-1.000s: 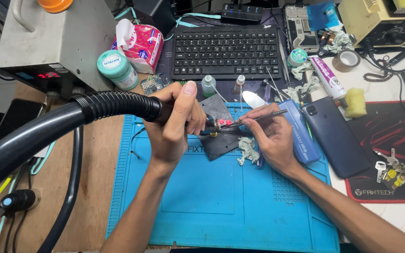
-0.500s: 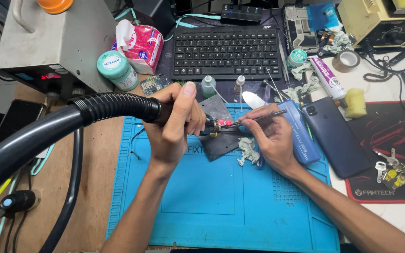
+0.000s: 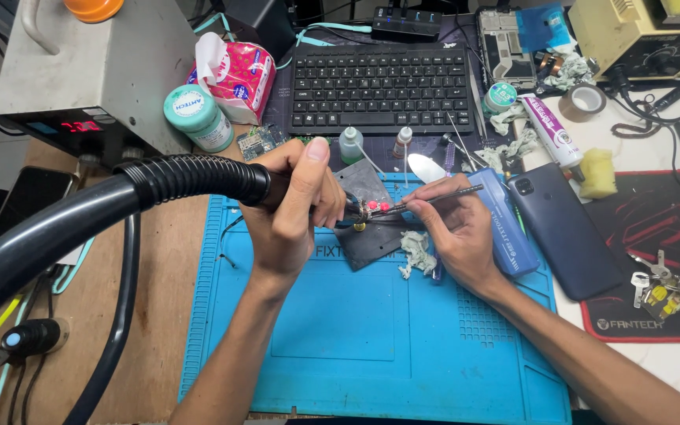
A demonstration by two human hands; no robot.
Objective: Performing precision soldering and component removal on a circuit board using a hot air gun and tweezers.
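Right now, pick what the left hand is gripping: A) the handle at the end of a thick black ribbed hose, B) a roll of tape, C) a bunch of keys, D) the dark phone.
A: the left hand wraps the handle where the black ribbed hose ends, its tip aimed at the small part over the blue mat.

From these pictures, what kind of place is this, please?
Most likely an electronics or phone repair bench. The left hand holds a hot-air tool on a black hose, the right hand holds tweezers, over a blue repair mat beside a dark phone.
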